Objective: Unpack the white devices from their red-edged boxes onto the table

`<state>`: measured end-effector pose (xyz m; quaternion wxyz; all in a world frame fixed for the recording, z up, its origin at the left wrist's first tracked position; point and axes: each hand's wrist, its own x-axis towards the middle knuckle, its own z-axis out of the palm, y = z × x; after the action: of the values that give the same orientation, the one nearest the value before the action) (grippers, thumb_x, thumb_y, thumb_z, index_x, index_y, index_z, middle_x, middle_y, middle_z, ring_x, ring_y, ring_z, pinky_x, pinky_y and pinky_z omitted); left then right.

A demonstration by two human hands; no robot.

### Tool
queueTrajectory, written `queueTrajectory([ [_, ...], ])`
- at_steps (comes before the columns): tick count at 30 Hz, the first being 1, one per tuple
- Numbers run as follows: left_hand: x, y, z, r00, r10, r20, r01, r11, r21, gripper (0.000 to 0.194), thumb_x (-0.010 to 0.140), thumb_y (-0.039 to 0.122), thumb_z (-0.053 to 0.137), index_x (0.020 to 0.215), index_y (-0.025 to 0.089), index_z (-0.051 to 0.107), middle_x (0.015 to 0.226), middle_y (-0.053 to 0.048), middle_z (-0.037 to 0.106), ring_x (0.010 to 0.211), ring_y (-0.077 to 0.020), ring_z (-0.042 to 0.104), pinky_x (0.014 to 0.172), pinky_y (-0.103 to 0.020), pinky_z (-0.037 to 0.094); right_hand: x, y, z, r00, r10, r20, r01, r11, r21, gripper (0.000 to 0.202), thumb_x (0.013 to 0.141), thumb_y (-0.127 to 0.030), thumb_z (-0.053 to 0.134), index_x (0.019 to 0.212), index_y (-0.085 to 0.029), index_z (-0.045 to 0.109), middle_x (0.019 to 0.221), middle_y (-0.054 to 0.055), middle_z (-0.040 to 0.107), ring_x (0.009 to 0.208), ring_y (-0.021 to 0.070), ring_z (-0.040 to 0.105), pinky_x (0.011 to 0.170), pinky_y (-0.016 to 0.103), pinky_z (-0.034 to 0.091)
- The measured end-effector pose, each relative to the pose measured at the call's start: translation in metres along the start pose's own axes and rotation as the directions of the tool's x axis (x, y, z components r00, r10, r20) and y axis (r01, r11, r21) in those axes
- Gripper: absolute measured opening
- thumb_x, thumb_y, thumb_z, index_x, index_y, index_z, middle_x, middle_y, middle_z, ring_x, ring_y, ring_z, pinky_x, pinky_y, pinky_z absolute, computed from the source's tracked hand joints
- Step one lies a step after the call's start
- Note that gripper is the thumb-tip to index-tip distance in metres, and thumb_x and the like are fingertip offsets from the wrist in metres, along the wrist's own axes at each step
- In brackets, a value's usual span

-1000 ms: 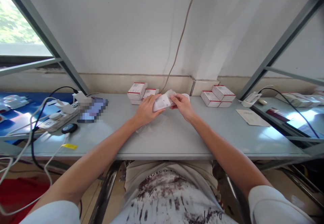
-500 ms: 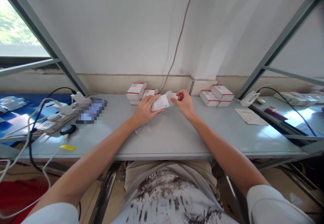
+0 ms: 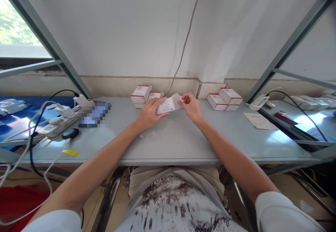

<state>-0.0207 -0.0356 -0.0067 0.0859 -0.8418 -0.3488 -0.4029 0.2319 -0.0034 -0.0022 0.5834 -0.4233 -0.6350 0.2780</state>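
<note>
Above the middle of the grey table, a white flat-sided device sits partly inside a clear plastic bag. My left hand is wrapped round the device's left end, thumb along its near side. At the other end my right hand pinches the edge of the bag between thumb and fingers. Another crumpled clear plastic bag lies flat on the table below my left hand. The device's kind cannot be made out, as my fingers cover part of it.
Small white boxes with red edges are stacked behind my left hand, and more boxes stand right of my right hand. To the left lie a phone, a power strip, a round black puck and cables. A paper sheet lies at right.
Almost nothing differs. Both hands keep their hold on the device and bag, with only a very slight shift of the fingers.
</note>
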Motion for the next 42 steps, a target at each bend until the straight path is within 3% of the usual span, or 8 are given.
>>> queueTrajectory([
  [7, 0.003, 0.004, -0.004, 0.998, 0.052, 0.020, -0.052, 0.999, -0.017, 0.067, 0.104, 0.063, 0.068, 0.161, 0.029, 0.056, 0.152, -0.014, 0.068, 0.139, -0.0333, 0.064, 0.123, -0.056, 0.048, 0.001, 0.005, -0.002, 0.996, 0.055, -0.077, -0.057, 0.998, -0.018, 0.047, 0.075, -0.056, 0.085, 0.098, -0.026, 0.056, 0.088, -0.002, 0.057, 0.080, 0.0177, 0.055, 0.078, 0.035, 0.049],
  [13, 0.003, 0.003, -0.003, 0.997, 0.075, -0.020, -0.075, 0.997, -0.006, 0.069, 0.104, 0.066, 0.067, 0.161, 0.029, 0.056, 0.151, -0.014, 0.069, 0.136, -0.0326, 0.065, 0.120, -0.053, 0.049, 0.000, 0.004, 0.000, 0.996, 0.077, -0.047, -0.077, 0.997, -0.003, 0.056, 0.071, -0.062, 0.088, 0.098, -0.026, 0.055, 0.087, -0.003, 0.055, 0.080, 0.0172, 0.054, 0.076, 0.035, 0.048],
  [21, 0.002, -0.001, -0.001, 0.997, 0.081, 0.001, -0.081, 0.997, 0.002, 0.072, 0.104, 0.068, 0.063, 0.164, 0.029, 0.054, 0.151, -0.014, 0.068, 0.132, -0.0332, 0.065, 0.117, -0.052, 0.049, -0.001, 0.001, 0.002, 0.999, 0.037, 0.029, -0.038, 0.999, 0.014, 0.057, 0.072, -0.063, 0.087, 0.102, -0.027, 0.053, 0.090, -0.002, 0.055, 0.080, 0.0167, 0.052, 0.080, 0.036, 0.049],
  [28, 0.000, -0.004, 0.001, 0.999, 0.035, 0.025, -0.035, 0.999, 0.025, 0.071, 0.105, 0.067, 0.063, 0.165, 0.030, 0.052, 0.151, -0.015, 0.067, 0.135, -0.0349, 0.064, 0.118, -0.053, 0.048, -0.005, -0.009, 0.002, 0.999, 0.000, 0.034, 0.001, 1.000, -0.005, 0.069, 0.066, -0.070, 0.090, 0.107, -0.028, 0.054, 0.100, 0.000, 0.054, 0.080, 0.0164, 0.048, 0.074, 0.034, 0.048],
  [32, -0.001, -0.006, 0.003, 0.999, 0.036, 0.016, -0.037, 0.998, 0.048, 0.069, 0.106, 0.063, 0.065, 0.164, 0.030, 0.053, 0.150, -0.015, 0.067, 0.133, -0.0349, 0.064, 0.117, -0.053, 0.049, -0.005, -0.014, 0.000, 0.996, -0.080, 0.048, 0.080, 0.997, -0.003, 0.059, 0.073, -0.074, 0.086, 0.095, -0.027, 0.059, 0.097, 0.001, 0.057, 0.081, 0.0172, 0.050, 0.076, 0.034, 0.048],
  [36, -0.001, -0.008, 0.004, 0.999, 0.033, 0.025, -0.034, 0.997, 0.066, 0.071, 0.105, 0.065, 0.064, 0.165, 0.029, 0.052, 0.151, -0.015, 0.066, 0.136, -0.0364, 0.063, 0.117, -0.054, 0.049, -0.004, -0.016, 0.000, 0.981, -0.135, 0.141, 0.135, 0.991, 0.005, 0.061, 0.087, -0.086, 0.068, 0.077, -0.025, 0.064, 0.082, 0.003, 0.059, 0.079, 0.0199, 0.052, 0.075, 0.036, 0.046],
  [42, -0.001, -0.008, 0.004, 0.999, 0.010, 0.041, -0.012, 0.998, 0.057, 0.072, 0.104, 0.068, 0.065, 0.163, 0.028, 0.054, 0.151, -0.016, 0.067, 0.136, -0.0368, 0.064, 0.116, -0.053, 0.049, -0.005, -0.015, 0.002, 0.989, -0.074, 0.131, 0.076, 0.997, -0.009, 0.071, 0.083, -0.095, 0.062, 0.074, -0.025, 0.062, 0.075, 0.002, 0.058, 0.074, 0.0195, 0.051, 0.071, 0.034, 0.046],
])
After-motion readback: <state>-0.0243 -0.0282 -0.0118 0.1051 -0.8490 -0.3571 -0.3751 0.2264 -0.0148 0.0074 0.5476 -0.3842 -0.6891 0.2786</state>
